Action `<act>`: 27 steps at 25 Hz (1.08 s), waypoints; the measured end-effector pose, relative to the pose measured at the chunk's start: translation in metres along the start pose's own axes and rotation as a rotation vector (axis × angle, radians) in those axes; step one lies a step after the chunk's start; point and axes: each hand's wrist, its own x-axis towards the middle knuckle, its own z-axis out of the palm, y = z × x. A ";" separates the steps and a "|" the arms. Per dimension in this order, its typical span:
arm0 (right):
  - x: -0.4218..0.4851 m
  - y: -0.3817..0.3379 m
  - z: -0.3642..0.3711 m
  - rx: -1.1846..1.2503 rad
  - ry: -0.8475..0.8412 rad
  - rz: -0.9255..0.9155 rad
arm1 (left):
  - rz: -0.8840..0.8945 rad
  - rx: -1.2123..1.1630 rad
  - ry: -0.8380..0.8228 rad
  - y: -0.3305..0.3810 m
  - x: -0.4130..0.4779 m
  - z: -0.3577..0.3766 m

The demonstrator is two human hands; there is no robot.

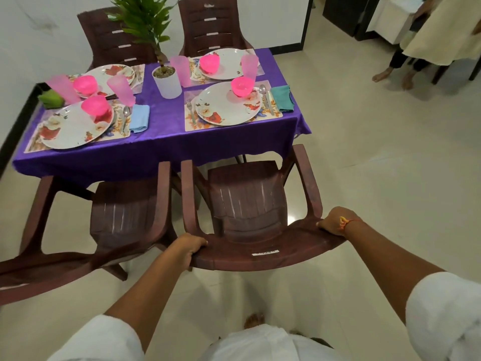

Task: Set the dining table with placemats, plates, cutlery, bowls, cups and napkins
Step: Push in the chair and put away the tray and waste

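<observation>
At the near side of the dining table [161, 144], the left hand [188, 250] and right hand [334, 222] are gripping opposite ends of the top rail of the brown plastic armchair [247, 194], likely for steering it in squarely. Four places are lying set: floral plates [226, 112] on placemats [276, 117], each plate carrying a pink bowl [242, 86], with tumblers [249, 65], cutlery [263, 92] and napkins [282, 97] alongside.

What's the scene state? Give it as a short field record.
left hand: grips chair backrest top, left end
right hand: grips same backrest, right end
chair: table's near side, right of second chair
table: purple cloth; four plates, pink bowls, pink cups
napkins: three visible
centre: potted plant
</observation>
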 end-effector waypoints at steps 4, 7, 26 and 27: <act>0.010 -0.006 -0.004 -0.016 -0.012 -0.022 | -0.015 0.082 0.052 0.012 0.003 0.000; 0.013 -0.007 -0.010 -0.005 0.001 -0.043 | -0.032 0.058 0.071 0.014 0.003 0.007; -0.039 0.011 -0.011 -0.118 0.142 -0.367 | 0.500 0.127 0.597 -0.046 -0.092 0.064; -0.045 0.011 -0.006 -0.183 0.176 -0.368 | 0.513 0.150 0.586 -0.054 -0.098 0.065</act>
